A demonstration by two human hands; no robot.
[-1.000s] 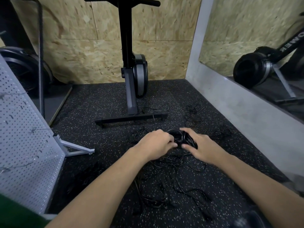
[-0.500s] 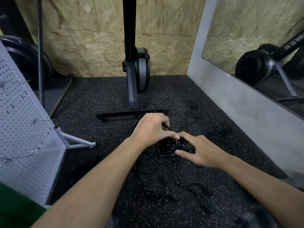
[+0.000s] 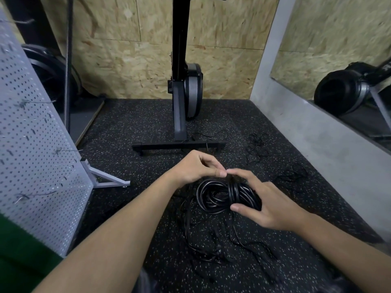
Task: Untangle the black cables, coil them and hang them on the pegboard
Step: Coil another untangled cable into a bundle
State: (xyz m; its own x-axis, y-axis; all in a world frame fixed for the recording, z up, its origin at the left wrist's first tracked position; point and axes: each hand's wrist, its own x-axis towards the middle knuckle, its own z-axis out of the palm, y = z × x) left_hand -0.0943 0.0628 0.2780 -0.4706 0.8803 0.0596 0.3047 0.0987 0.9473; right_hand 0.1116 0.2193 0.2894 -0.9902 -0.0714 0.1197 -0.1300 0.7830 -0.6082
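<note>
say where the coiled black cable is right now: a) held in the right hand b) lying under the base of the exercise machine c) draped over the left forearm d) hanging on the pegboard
a: the right hand has its thumb and fingers curled round the coil, just above the loose cables on the floor, while no cable shows on the pegboard.

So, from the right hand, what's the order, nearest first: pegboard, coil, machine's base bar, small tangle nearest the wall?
1. Coil, held in the right hand.
2. Tangle, just to its right.
3. Base bar, ahead and left.
4. Pegboard, far left.
</note>
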